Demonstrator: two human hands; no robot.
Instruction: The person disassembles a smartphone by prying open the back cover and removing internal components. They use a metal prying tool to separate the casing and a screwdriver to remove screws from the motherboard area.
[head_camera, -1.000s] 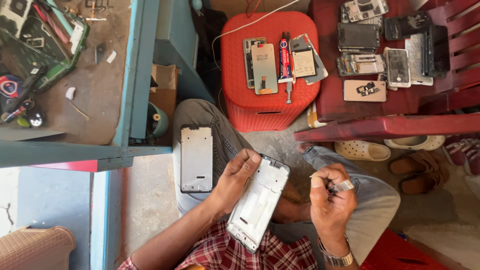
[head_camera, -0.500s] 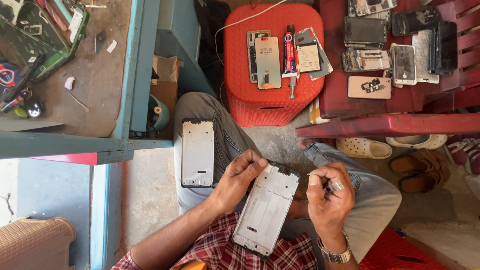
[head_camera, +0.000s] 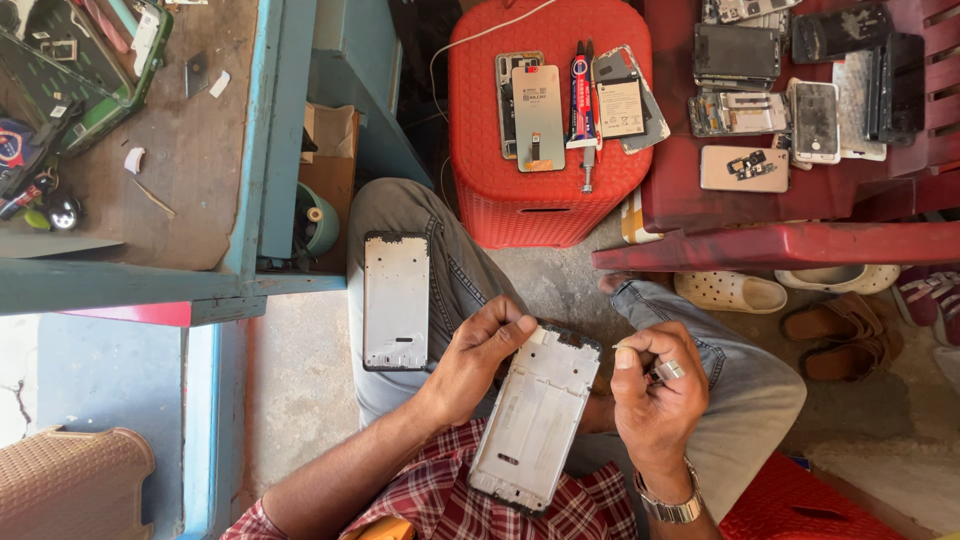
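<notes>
My left hand (head_camera: 480, 360) grips the upper left edge of a white phone frame (head_camera: 535, 420), held tilted over my lap. My right hand (head_camera: 655, 385) is closed beside the frame's upper right corner, pinching something small and thin between thumb and forefinger; I cannot tell what it is. A ring sits on one finger and a metal watch on that wrist. A second, silver phone frame (head_camera: 397, 300) lies flat on my left thigh.
A red plastic stool (head_camera: 550, 190) ahead carries phone parts and a screwdriver (head_camera: 582, 90). A dark red chair (head_camera: 800, 235) at right holds several phones and panels. A blue workbench (head_camera: 130, 170) stands at left. Sandals (head_camera: 730, 292) lie on the floor.
The white frame has shifted slightly down and right in my left hand. My right hand stays closed at its upper right corner. The view has tilted a little.
</notes>
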